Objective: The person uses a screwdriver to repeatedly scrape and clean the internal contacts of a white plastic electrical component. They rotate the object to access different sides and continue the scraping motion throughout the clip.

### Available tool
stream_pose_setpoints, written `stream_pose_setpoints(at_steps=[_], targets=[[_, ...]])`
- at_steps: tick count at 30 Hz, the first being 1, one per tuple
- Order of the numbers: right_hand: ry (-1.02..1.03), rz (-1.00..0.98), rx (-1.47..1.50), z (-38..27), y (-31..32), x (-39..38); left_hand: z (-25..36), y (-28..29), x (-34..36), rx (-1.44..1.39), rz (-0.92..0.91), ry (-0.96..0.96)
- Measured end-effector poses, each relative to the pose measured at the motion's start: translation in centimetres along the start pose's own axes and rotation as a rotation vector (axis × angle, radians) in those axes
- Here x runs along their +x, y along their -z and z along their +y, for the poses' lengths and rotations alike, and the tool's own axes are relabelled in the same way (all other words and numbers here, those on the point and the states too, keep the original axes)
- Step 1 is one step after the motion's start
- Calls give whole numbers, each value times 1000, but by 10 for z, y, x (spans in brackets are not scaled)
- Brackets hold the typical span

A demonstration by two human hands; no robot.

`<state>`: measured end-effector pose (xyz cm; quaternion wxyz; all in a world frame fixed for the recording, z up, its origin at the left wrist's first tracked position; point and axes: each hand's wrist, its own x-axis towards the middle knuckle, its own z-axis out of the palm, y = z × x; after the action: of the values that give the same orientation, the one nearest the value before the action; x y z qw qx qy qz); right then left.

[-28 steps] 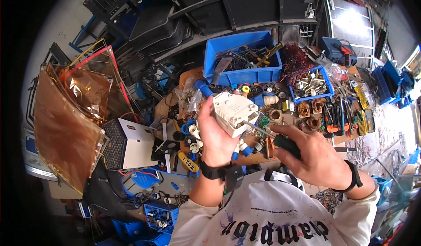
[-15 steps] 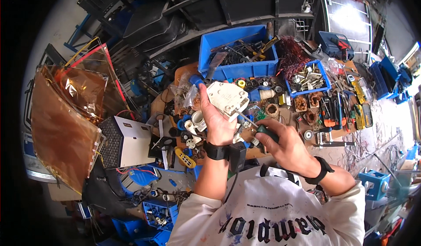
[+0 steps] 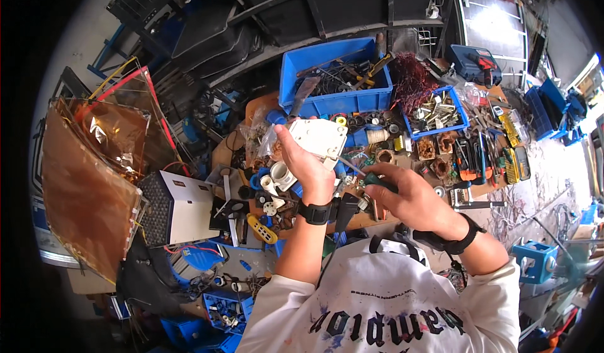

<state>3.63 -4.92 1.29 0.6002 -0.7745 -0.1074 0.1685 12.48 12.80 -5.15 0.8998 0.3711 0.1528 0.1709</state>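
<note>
My left hand (image 3: 308, 174) supports a flat white plastic housing (image 3: 319, 138) above the cluttered workbench, its thumb along the left edge. Most of its fingers are hidden beneath the part. In my right hand (image 3: 412, 201) is a screwdriver (image 3: 380, 182) with a dark green handle, gripped between thumb and fingers. Its thin metal shaft points up and left to the housing's lower right corner. Whether the tip sits in a screw is too small to tell. Under the housing lie white plastic pipe fittings (image 3: 282, 176) and a yellow oval part (image 3: 262, 228).
Beyond the hands stands a blue crate (image 3: 340, 103) of tools. A shallow blue tray (image 3: 441, 131) holds metal bolts, beside tangled dark red wire (image 3: 412, 82). Pliers and hex keys (image 3: 473, 158) lie at right. A white box with a grey textured side (image 3: 189, 205) stands left.
The housing has tilted in my left hand, so its face appears flatter and brighter. Both hands keep their holds, and the whole view has shifted slightly.
</note>
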Motion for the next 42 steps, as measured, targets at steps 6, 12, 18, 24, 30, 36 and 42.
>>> stream_pose_setpoints(at_steps=[6, 12, 18, 24, 30, 36, 42], targets=[[-88, -79, -26, -16, 14, 5, -1, -2, -3, 112, -49, -178], [-143, -116, -146, -24, 20, 14, -5, 7, 1, 248, -84, -251], [-66, -119, -249, -30, 24, 20, -2, 3, 0, 288, -37, -374], [33, -167, -336, -26, 28, 28, 0, 11, 6, 395, -91, -496], [-29, -182, -409, -30, 29, 35, -2, 11, 6, 373, -50, -462], [59, -63, -429, -31, 11, 23, 3, 16, 16, 95, -18, -65], [183, 33, -454, -29, 4, -2, 8, 14, 19, 9, 95, -36]])
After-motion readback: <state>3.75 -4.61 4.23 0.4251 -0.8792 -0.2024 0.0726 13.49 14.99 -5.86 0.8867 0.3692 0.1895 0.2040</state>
